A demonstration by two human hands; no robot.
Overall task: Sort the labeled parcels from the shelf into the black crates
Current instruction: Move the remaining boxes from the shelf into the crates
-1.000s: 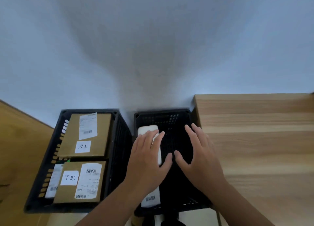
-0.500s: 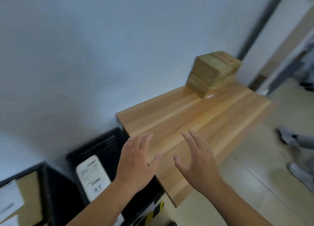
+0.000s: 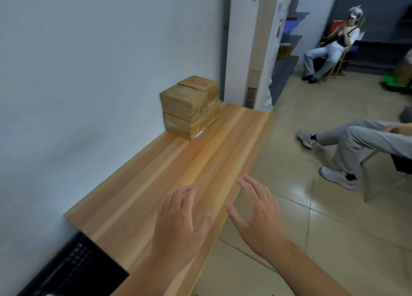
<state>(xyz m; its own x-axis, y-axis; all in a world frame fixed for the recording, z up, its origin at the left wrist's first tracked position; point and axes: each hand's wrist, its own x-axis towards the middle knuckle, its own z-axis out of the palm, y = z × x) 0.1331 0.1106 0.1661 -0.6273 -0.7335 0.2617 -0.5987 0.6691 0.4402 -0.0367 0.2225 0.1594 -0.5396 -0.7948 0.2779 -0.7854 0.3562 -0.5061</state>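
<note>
Several parcels sit stacked at far end of shelf, against wall — unsorted. Left hand & right hand: fingers spread, nothing held, above near end. Corner of black crate at lower left — contents not vis. Est. sorting incomplete.

My left hand, bare, five fingers showing, over the near end of the wooden shelf, my right hand, bare as well, just past that shelf's front edge, left forearm and right forearm both unsleeved from the wrist to the lower edge of view, nails too blurred to tell
</note>
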